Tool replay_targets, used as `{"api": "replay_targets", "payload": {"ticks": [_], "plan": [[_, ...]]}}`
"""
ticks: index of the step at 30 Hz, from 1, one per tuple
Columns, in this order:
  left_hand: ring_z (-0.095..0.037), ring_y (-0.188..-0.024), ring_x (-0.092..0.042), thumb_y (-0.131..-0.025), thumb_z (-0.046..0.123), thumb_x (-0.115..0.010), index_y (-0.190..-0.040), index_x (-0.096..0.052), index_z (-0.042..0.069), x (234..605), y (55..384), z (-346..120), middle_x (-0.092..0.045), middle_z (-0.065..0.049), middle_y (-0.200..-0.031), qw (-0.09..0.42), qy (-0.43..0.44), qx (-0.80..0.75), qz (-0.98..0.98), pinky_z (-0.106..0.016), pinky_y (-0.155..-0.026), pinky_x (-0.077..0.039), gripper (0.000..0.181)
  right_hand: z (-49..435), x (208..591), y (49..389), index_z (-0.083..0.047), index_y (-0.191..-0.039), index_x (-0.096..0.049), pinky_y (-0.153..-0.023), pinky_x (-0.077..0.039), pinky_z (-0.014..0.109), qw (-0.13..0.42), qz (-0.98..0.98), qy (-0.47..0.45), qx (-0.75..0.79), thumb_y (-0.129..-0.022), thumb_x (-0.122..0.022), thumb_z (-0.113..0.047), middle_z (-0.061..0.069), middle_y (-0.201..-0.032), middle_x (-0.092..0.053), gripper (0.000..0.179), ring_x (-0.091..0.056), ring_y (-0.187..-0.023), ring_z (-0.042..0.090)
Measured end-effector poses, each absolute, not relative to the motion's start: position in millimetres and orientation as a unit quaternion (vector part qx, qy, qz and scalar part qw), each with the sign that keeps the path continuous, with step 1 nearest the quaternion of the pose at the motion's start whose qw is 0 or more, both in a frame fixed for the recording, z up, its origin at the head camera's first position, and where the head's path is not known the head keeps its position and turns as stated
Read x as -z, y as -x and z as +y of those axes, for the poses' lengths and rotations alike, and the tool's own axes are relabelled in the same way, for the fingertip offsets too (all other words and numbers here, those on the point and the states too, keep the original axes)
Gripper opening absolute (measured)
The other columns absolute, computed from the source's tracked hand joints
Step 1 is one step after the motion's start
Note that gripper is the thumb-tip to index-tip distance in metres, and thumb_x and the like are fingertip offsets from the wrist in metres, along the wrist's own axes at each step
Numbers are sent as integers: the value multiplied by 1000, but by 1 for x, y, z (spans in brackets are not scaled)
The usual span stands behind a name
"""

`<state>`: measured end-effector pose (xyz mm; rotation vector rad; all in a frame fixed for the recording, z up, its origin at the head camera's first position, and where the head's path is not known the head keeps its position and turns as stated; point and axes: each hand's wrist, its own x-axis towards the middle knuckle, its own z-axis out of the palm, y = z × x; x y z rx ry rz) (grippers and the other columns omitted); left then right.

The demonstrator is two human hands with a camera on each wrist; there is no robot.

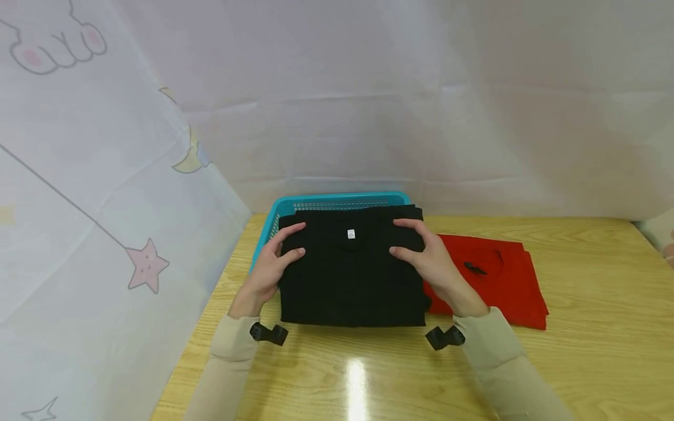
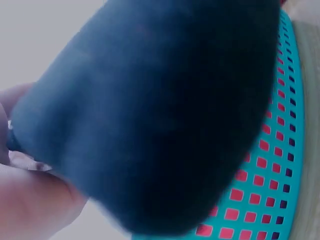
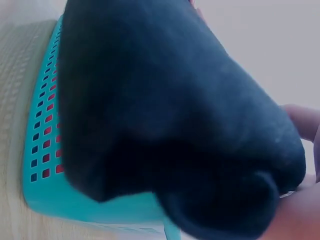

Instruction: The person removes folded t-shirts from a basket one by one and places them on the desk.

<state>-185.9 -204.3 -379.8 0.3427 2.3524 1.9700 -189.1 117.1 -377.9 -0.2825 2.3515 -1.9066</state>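
A folded black shirt (image 1: 353, 275), its white neck label (image 1: 351, 234) facing up, is held level by both hands. My left hand (image 1: 265, 273) grips its left edge, thumb on top. At the right edge my right hand (image 1: 438, 263) grips it the same way. The shirt hangs over a blue plastic basket (image 1: 337, 196) and hides most of it. In both wrist views the black cloth (image 2: 150, 115) fills the middle, with the basket's holed wall (image 3: 45, 125) beyond it. Red shows through those holes.
A folded red shirt (image 1: 505, 292) with a dark print lies on the wooden table (image 1: 595, 304), right of the basket. A pale cloth backdrop (image 1: 342, 140) stands behind the table, and another patterned cloth (image 1: 105, 251) runs along the left side.
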Motion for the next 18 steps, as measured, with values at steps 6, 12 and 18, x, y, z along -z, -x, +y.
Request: {"api": "replay_targets", "payload": {"ticks": [6, 12, 18], "plan": [[-24, -150, 9, -93, 8, -60, -152, -27, 33, 376, 180, -199, -2, 11, -162, 36, -57, -666, 743, -54, -120, -4, 71, 117, 376, 183, -18, -141, -43, -110, -22, 66, 34, 775, 83, 625, -91, -66, -16, 3, -158, -26, 56, -20, -143, 31], [-30, -144, -28, -92, 12, -61, -154, -8, 37, 371, 172, -190, -4, 5, -162, 64, 45, -717, 693, -47, -108, -38, 85, 116, 374, 173, -11, -139, -38, -93, -49, 28, 6, 756, 75, 650, -92, -64, -13, 12, -140, -45, 54, -51, -114, 17], [-21, -130, -48, -92, 15, -60, -156, -4, 21, 370, 166, -186, -25, -2, -159, 107, 79, -752, 645, -33, -99, -48, 85, 117, 373, 167, -14, -130, -28, -76, -56, 24, 10, 707, 23, 706, -91, -65, -11, 11, -126, -51, 54, -65, -90, 4]]}}
